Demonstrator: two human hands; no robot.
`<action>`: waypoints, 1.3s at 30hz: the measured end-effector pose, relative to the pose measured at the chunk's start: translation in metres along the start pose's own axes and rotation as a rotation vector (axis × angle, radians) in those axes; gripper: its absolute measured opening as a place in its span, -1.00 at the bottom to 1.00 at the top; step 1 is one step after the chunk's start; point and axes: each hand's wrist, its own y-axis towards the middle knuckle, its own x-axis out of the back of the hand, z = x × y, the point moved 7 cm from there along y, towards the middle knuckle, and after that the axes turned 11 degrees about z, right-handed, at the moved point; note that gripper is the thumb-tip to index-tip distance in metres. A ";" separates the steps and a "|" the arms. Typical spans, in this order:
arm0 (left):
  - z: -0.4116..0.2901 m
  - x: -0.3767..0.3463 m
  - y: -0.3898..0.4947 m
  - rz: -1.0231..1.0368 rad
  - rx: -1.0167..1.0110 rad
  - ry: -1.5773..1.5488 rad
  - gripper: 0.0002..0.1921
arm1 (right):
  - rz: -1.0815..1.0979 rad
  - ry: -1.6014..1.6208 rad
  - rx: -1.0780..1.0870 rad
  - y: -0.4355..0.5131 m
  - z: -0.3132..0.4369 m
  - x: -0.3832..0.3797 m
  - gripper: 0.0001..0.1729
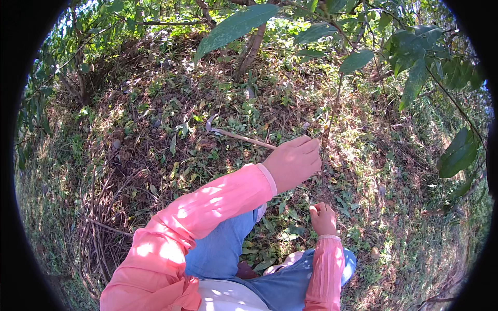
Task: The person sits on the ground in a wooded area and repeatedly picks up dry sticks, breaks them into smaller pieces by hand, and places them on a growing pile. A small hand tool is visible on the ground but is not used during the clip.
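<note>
My left hand (293, 163) reaches across in front of me, its fingers curled around a thin woody stem (330, 122) beside a hanging twig; the grip itself is mostly hidden. A sickle (243, 137) with a curved metal blade and slim wooden handle stretches to the left of this hand. The handle's near end is hidden by the hand, so whether they touch cannot be told. Nearer my knees, my right hand (323, 219) is low over the weeds, thumb and forefinger drawn together; anything between them is too small to make out.
Leafy branches (356, 61) hang close at the upper right. A tree trunk (252, 50) rises farther ahead. Dry cut stems (95, 233) lie heaped at the lower left. Weeds and dead leaves cover the ground around my bent legs (220, 245).
</note>
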 end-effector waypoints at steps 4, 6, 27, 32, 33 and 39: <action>0.005 0.004 0.009 -0.101 0.042 0.016 -0.77 | 0.026 -0.043 -0.038 0.001 0.002 0.001 -0.74; 0.016 0.013 0.018 -0.113 0.067 0.035 -0.76 | 0.029 -0.014 -0.010 0.001 0.003 0.002 -0.72; 0.036 0.000 0.022 -0.084 0.316 0.067 -0.74 | 0.080 0.080 0.020 0.007 0.025 -0.018 -0.72; 0.057 -0.017 0.010 -0.058 0.396 0.115 -0.75 | 0.122 0.059 0.009 0.023 0.017 -0.042 -0.71; 0.061 -0.023 0.004 -0.051 0.422 0.119 -0.75 | 0.127 0.063 0.013 0.023 0.016 -0.045 -0.70; 0.064 -0.031 0.000 -0.003 0.415 0.008 -0.71 | 0.422 -0.028 -0.191 0.069 -0.017 -0.107 -0.63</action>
